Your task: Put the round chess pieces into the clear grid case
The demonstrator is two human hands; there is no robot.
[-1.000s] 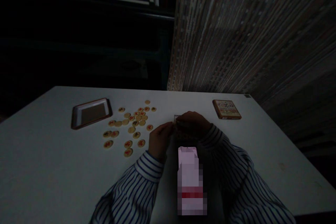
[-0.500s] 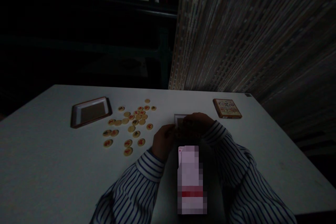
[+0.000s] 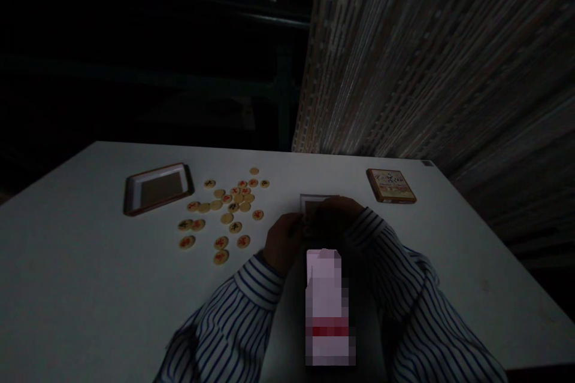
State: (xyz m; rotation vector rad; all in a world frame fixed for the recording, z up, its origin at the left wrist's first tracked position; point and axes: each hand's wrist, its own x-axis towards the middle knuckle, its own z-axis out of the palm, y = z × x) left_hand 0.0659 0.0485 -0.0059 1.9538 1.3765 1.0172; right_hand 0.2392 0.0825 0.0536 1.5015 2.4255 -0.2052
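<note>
A small light-rimmed box tray point(image 3: 308, 197) lies close in front of me, its near part lost in deep shadow. My left hand point(image 3: 283, 242) is closed at the tray's left edge, thumb side against it. Over the right part of the same tray curls my right hand point(image 3: 344, 213), its fingertips too dark to make out. Just left of my hands, several round Chinese chess pieces point(image 3: 235, 227) are scattered, some showing red or black characters, others blank side up. Between my forearms a phone point(image 3: 327, 299) glows with a blurred pinkish screen.
On the white table point(image 3: 112, 287), an open tray-like box half point(image 3: 130, 197) stands at the far left. A closed flat box point(image 3: 392, 185) with printed characters sits at the far right. A striped curtain point(image 3: 404, 60) hangs behind the table's right side.
My right hand has shifted slightly lower, baring a little more of the tray's far rim. The view has moved a little. The chess pieces lie as before.
</note>
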